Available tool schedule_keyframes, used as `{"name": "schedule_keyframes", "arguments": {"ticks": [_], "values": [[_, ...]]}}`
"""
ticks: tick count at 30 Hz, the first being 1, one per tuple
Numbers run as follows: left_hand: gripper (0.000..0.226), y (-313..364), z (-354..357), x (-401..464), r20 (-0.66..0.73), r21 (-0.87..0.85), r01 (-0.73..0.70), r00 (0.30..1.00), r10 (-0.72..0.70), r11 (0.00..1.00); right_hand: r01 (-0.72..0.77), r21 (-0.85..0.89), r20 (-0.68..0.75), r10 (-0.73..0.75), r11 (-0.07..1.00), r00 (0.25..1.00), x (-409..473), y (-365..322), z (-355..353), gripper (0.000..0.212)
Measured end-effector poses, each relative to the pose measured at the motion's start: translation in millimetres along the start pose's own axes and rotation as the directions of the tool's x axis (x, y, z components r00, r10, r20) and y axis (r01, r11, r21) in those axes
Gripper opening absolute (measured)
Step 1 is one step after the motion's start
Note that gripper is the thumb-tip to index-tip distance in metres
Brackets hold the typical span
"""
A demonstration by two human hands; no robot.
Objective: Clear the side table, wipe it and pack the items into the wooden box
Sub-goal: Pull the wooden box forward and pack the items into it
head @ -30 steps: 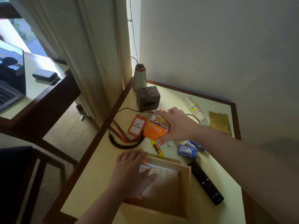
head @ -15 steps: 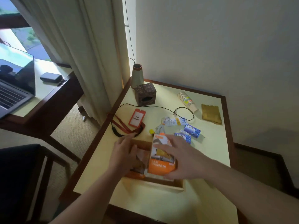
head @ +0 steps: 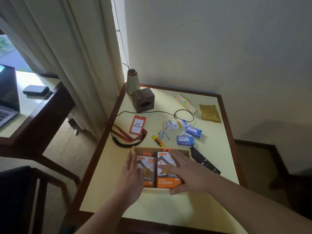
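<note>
Step in hand, as I read it: packing. Two orange charger packs lie flat side by side in the wooden box (head: 186, 152) at 6 o'clock on the side table (head: 157, 206). Right hand (head: 187, 173), fingers straight and spread, presses the right-hand pack, the one marked FAST CHARGER (head: 166, 180), down into the box; grips nothing. Left hand (head: 130, 174), fingers straight, rests flat on the left charger pack (head: 148, 171) at the box's left wall; also holds nothing.

Next move, a judgement: lift a hand off and reach toward 12 for the loose items. Nearest are the yellow-orange marker (head: 158, 141) just beyond the box's far wall and the black TV remote (head: 205, 160) touching or just beside its right wall at 3. The box's right part looks free.

Beyond, mid-table: two blue LUX soap bars (head: 185, 140), a tube (head: 177, 124), a coiled white cable (head: 163, 132). At 10, a red ID badge holder (head: 137, 124) with lanyard. Far edge: carved wooden tissue box (head: 143, 99) and tapered vase (head: 132, 81) at 11, sleeve of paper cups (head: 185, 103) and a yellow-brown cloth (head: 209, 113) at 1. Wiping not yet done, I judge.

Table is pale yellow with dark wood rim, in a corner by a white wall. Cream curtain (head: 67, 56) at 10; a desk with laptop (head: 7, 98) at 9.
</note>
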State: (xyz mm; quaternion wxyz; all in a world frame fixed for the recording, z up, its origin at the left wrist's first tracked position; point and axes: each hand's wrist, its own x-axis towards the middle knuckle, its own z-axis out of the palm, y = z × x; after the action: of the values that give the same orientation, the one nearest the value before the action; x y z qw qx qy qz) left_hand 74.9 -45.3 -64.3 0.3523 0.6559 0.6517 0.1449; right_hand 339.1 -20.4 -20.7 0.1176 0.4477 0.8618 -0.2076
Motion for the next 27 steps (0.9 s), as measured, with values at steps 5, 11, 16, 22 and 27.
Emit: {"name": "schedule_keyframes", "arguments": {"ticks": [5, 11, 16, 22, 27], "values": [[0.073, -21.2, 7.8, 6.1, -0.012, -0.009, -0.033, 0.999, 0.033, 0.999, 0.022, -0.056, 0.087, -0.017, 0.998, 0.996, -1.9, -14.7, 9.3, 0.074], [0.074, -21.0, 12.9, 7.3, -0.026, 0.036, -0.036, 0.999, 0.037, 0.999, -0.100, 0.000, 0.178, 0.099, 0.995, 0.979, 1.6, -35.4, 27.6, 0.069], [0.075, -23.6, 15.2, 10.7, -0.036, 0.051, -0.034, 0.999, 0.036, 0.998, -0.290, 0.058, 0.179, 0.276, 0.955, 0.944, 13.0, -47.7, 24.6, 0.082], [0.081, -18.0, 17.2, 9.2, -0.051, 0.060, 0.001, 0.999, 0.002, 0.998, -0.347, 0.204, 0.243, 0.296, 0.916, 0.924, 22.7, -53.4, 23.3, 0.083], [0.083, -11.9, 15.7, 7.3, -0.074, 0.070, 0.023, 0.997, -0.018, 0.997, -0.242, 0.125, 0.214, 0.212, 0.962, 0.954, 22.9, -35.7, 21.5, 0.076]]}}
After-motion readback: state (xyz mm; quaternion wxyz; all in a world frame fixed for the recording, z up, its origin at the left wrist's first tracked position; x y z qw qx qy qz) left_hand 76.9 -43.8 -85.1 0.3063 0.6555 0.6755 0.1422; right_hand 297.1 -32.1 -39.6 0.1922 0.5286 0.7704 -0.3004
